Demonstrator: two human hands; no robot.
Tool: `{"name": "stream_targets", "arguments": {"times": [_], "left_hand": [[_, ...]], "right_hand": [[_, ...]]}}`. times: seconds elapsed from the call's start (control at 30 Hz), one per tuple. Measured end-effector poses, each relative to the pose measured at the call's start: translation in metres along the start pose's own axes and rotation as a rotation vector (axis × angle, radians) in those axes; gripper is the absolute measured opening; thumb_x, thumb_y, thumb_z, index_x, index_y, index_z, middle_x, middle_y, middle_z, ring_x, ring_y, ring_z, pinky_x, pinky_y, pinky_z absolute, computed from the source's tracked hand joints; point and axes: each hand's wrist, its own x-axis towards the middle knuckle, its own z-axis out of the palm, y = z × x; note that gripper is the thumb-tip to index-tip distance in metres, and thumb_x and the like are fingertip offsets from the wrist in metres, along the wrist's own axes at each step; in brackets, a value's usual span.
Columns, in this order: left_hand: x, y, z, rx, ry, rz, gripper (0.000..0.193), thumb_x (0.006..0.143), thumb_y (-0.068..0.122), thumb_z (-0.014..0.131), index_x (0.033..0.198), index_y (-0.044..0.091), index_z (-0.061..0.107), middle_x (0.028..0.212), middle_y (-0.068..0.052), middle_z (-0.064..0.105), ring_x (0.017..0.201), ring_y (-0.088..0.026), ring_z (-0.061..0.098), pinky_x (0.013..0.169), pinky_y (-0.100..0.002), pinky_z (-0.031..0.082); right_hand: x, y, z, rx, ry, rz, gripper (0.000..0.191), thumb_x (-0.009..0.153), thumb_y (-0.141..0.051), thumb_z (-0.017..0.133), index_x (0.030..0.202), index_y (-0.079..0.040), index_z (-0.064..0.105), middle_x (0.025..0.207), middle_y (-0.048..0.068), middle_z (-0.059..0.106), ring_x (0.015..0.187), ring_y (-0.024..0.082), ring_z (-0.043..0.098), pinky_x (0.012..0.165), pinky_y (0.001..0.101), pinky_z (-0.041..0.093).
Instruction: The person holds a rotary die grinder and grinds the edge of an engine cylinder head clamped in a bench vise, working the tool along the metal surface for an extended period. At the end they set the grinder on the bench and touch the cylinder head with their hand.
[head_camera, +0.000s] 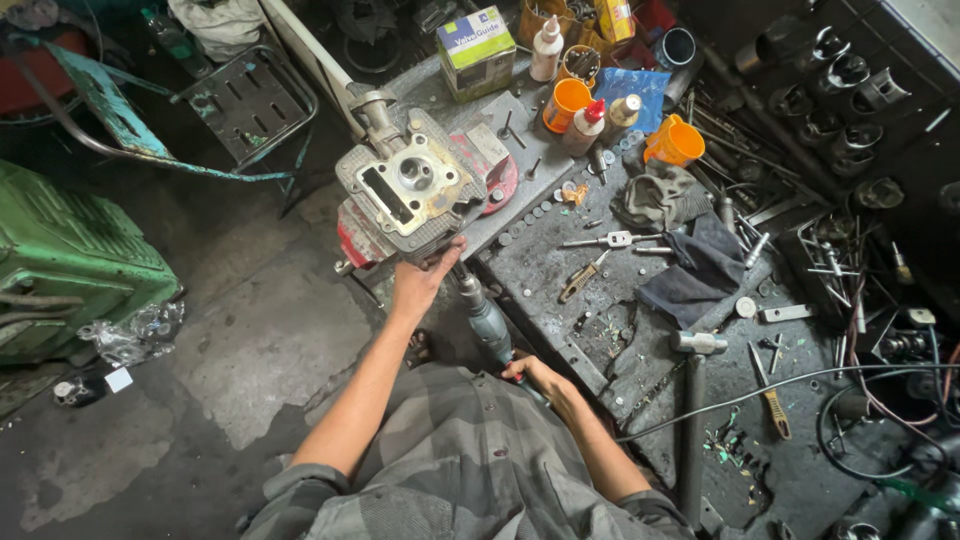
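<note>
A grey metal cylinder head (412, 185) sits clamped in a red bench vise (490, 175) at the bench's left corner. My left hand (425, 275) grips the lower edge of the cylinder head. My right hand (535, 375) holds the rear of a grey power drill (485, 318) close to my chest. The drill points up toward the underside of the cylinder head. Its tip is hidden behind my left hand.
The grimy metal bench (560, 260) carries orange cups (672, 142), glue bottles (586, 125), a cardboard box (476, 50), dark rags (700, 270), a hammer (694, 345), a T-handle tool (612, 240) and scattered small parts. A green machine (70, 260) and metal chairs (250, 100) stand left on the concrete floor.
</note>
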Motion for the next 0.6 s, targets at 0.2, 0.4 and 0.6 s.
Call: {"name": "stream_targets", "arguments": {"times": [0.2, 0.4, 0.6], "left_hand": [[-0.0014, 0.0, 0.0013, -0.081, 0.018, 0.051, 0.028, 0.095, 0.008, 0.073, 0.12, -0.004, 0.071, 0.112, -0.009, 0.077, 0.103, -0.016, 0.074, 0.093, -0.03, 0.059], [-0.0018, -0.0004, -0.0028, -0.014, 0.023, -0.033, 0.032, 0.092, 0.01, 0.077, 0.121, -0.005, 0.072, 0.112, -0.01, 0.078, 0.101, -0.015, 0.074, 0.092, -0.03, 0.059], [0.0008, 0.0051, -0.0052, 0.071, -0.007, -0.027, 0.037, 0.091, 0.015, 0.077, 0.122, -0.003, 0.07, 0.114, -0.009, 0.078, 0.104, -0.015, 0.074, 0.093, -0.03, 0.059]], "right_hand": [[-0.0005, 0.0023, -0.0006, 0.027, -0.001, 0.041, 0.061, 0.065, -0.021, 0.074, 0.122, -0.003, 0.065, 0.096, 0.002, 0.062, 0.092, 0.015, 0.053, 0.087, 0.0305, 0.04], [-0.0003, 0.0029, -0.0005, 0.071, 0.031, 0.022, 0.047, 0.065, -0.018, 0.075, 0.108, -0.007, 0.063, 0.09, 0.001, 0.059, 0.085, 0.014, 0.053, 0.081, 0.0295, 0.041], [-0.0012, -0.0032, 0.0007, 0.041, 0.057, 0.04, 0.027, 0.067, -0.016, 0.078, 0.086, -0.005, 0.062, 0.077, 0.0, 0.058, 0.072, 0.013, 0.053, 0.071, 0.0288, 0.04]]}}
